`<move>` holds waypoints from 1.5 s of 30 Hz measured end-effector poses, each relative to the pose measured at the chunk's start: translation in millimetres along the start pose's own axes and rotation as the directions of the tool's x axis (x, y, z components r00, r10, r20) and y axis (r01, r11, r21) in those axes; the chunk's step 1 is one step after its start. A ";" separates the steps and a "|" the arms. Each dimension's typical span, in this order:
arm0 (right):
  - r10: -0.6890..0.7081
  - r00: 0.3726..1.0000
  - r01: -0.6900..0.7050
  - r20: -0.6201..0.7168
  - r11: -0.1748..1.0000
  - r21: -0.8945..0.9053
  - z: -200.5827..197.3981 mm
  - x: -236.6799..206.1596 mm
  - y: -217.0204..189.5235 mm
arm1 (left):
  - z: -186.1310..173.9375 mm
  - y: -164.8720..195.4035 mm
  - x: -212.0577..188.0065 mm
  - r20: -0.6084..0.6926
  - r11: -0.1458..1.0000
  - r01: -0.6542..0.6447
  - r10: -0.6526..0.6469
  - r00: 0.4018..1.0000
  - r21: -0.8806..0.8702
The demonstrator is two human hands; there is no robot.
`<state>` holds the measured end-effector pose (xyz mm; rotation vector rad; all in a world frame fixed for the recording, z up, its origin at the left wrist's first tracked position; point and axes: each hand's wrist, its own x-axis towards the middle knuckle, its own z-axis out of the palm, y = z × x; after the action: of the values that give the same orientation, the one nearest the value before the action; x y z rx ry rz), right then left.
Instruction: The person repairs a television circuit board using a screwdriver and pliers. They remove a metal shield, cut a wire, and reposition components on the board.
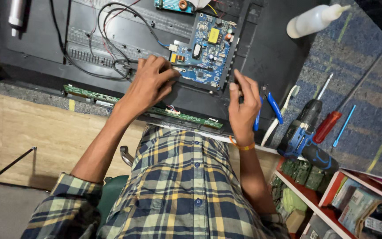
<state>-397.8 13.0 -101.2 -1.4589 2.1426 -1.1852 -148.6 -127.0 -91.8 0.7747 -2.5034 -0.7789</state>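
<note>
1 head view, looking steeply down, close over workbench (368, 79)

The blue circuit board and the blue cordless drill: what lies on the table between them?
In the head view, between the blue circuit board and the cordless drill lie the right hand, blue-handled pliers and a white toothbrush.

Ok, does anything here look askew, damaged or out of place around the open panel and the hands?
Nothing looks damaged or spilled. The white squeeze bottle lies on its side on the carpet, and loose black wires sprawl over the panel back beside the left hand. The right hand rests near the blue circuit board.
</note>
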 end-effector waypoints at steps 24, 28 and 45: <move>0.294 0.905 -0.386 0.308 0.872 0.300 9.9 49.7 20.6 | 14.6 -8.1 5.6 -0.062 0.997 -0.007 0.012 0.998 0.071; 0.262 0.925 -0.357 0.275 0.847 0.394 11.6 44.2 27.4 | 20.7 -5.8 4.0 -0.097 0.997 -0.028 0.036 0.995 0.077; 0.287 0.900 -0.410 0.327 0.812 0.415 6.5 43.1 30.0 | 16.7 -4.3 5.3 -0.057 0.999 -0.023 0.025 0.998 0.033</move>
<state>-431.9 -23.2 -119.4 -0.8900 1.6879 -1.1972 -159.6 -126.8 -106.0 0.7659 -2.4752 -0.6992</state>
